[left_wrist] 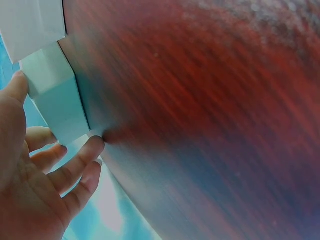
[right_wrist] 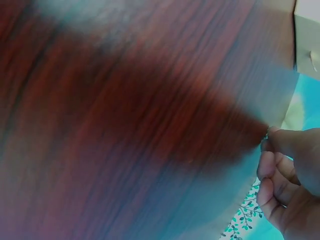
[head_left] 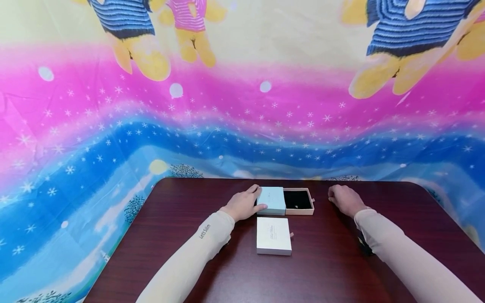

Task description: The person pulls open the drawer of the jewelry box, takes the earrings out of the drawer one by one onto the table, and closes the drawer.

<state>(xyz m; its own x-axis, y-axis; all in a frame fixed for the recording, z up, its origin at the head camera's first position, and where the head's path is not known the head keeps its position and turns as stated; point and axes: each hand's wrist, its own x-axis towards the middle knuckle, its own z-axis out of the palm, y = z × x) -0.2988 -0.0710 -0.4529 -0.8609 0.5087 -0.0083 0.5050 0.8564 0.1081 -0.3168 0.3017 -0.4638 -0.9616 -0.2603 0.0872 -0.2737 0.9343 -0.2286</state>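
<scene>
A light blue jewelry box [head_left: 270,200] lies on the table with its pale pink drawer [head_left: 311,205] pulled out to the right. On the drawer's black cushion [head_left: 295,198] sits a small shiny star-like piece [head_left: 297,206]. My left hand [head_left: 244,204] holds the box's left end, thumb on the near side and fingers round the far corner; the left wrist view shows the fingers spread. To the right of the drawer, my right hand [head_left: 346,200] pinches a tiny shiny piece [right_wrist: 266,134] between thumb and forefinger, just above the table; its kind is too small to tell.
A closed white box [head_left: 273,235] with a pink pull tab [head_left: 291,235] lies in front of the blue box. The dark red wooden table [head_left: 318,269] has rounded far corners. Behind it hangs a colourful cloth [head_left: 242,139] printed with bears and snowflakes.
</scene>
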